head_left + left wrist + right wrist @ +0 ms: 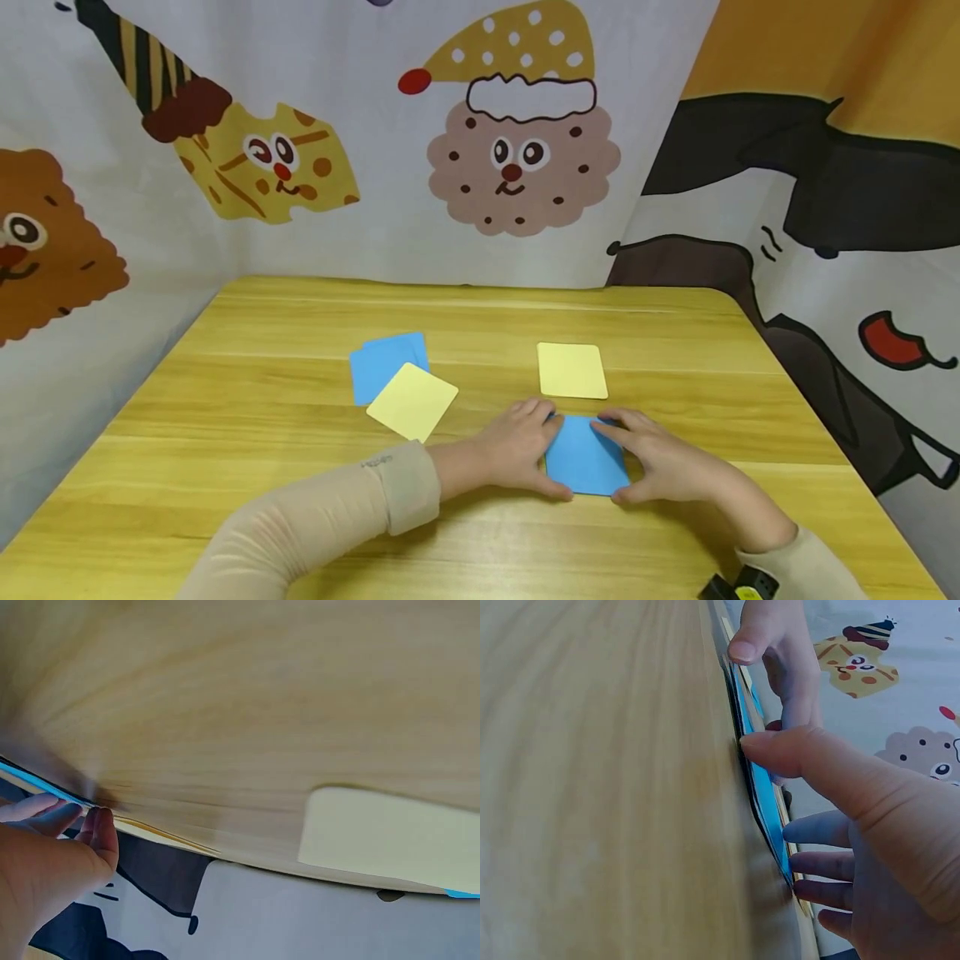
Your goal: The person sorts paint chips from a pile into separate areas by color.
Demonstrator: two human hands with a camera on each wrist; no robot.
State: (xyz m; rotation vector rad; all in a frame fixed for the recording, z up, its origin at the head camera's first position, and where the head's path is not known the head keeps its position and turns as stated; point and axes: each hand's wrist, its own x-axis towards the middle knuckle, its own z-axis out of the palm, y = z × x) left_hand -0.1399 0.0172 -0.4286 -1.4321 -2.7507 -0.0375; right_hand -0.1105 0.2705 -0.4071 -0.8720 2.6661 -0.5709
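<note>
A nearly square blue card (587,460) lies flat, near edge running left to right, sides touched by left hand (521,446) and right hand (666,460), fingers apart from thumbs.

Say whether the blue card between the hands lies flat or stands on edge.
Flat or nearly so: the head view shows the blue card with its broad face upward. Slight edge lift: cannot tell.

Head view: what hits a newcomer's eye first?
Probably the white fabric backdrop printed with colourful cartoon faces, behind the yellow wood-grain table. Then the bright blue square card, between the left hand and right hand. Farther left, a pale-yellow square card overlaps blue square cards.
</note>
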